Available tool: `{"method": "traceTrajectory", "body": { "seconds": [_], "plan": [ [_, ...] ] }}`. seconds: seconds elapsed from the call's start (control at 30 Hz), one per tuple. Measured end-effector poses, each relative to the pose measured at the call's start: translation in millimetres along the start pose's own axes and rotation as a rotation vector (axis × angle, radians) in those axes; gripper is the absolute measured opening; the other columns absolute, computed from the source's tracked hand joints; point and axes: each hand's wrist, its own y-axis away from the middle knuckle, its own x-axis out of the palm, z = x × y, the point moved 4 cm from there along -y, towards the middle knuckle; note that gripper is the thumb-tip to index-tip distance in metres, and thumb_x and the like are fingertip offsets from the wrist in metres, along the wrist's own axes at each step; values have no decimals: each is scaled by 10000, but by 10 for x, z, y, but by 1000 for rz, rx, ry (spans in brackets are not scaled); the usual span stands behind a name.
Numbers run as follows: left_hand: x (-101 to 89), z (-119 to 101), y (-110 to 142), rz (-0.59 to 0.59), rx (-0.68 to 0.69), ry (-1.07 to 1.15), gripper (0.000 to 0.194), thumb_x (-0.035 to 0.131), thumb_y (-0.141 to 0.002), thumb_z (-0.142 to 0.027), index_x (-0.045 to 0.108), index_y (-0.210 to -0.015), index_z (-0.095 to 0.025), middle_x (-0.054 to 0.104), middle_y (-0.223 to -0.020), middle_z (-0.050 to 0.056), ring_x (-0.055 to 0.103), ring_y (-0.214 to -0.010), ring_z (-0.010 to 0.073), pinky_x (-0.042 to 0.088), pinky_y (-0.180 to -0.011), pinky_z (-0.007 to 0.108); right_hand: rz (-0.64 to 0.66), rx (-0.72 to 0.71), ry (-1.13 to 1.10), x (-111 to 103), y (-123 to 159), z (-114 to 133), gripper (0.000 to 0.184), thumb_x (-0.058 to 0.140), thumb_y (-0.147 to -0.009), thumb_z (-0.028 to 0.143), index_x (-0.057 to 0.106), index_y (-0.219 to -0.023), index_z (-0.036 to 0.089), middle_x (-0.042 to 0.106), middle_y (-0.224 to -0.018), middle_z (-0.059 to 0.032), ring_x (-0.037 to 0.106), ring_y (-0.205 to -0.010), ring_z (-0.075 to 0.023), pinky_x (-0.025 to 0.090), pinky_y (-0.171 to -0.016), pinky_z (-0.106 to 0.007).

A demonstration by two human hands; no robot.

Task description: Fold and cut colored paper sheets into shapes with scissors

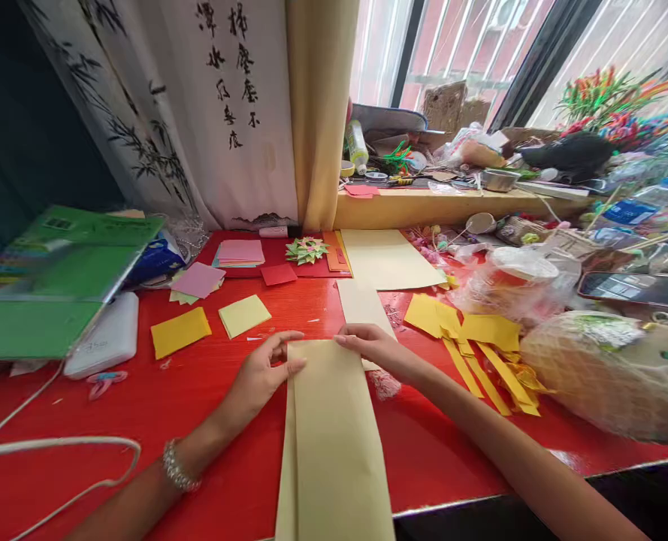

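Head view: the folded cream paper [339, 436] was pinched at its far corners between the left hand [266, 372] and right hand [376, 347].

Your left hand [263, 370] and right hand [374, 347] are both ungloved, with slender fingers and smooth, rounded fingertips. Around your left wrist, note the bracelet [179, 467]: a thick, silvery band with a glossy, knobbly surface, composed of many small, closely set elements that catch the light as pale highlights; their exact shape is too blurred to tell. Your left forearm [134, 485] is slim and bare on either side of this band. Your right forearm [508, 454], likewise slim and bare, widens gradually from a narrow, unadorned wrist toward the lower edge of your view.
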Motion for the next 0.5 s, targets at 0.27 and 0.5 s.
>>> {"method": "traceTrajectory", "body": {
  "seconds": [0.27, 0.5],
  "plan": [
    [-45, -38, 0, -63, 23, 36, 431, 619, -755, -402, 509, -1119, -200, 544, -832, -4, 545, -836, 150, 425, -757, 274, 173, -110, -154, -63, 8, 14, 216, 620, -778, 347, 626, -860, 148, 561, -908, -28, 519, -875, -151, 383, -789, -268],
    [-39, -76, 21, -69, 16, 35, 406, 613, -759, -395, 506, -1095, -193, 583, -888, 24, 555, -855, 166, 434, -754, 287, -63, -27, -147, 4, -16, -14, 323, 634, -753, 402, 480, -629, 147, 421, -627, 37, 425, -594, -80, 336, -575, -219]
  ]
}}
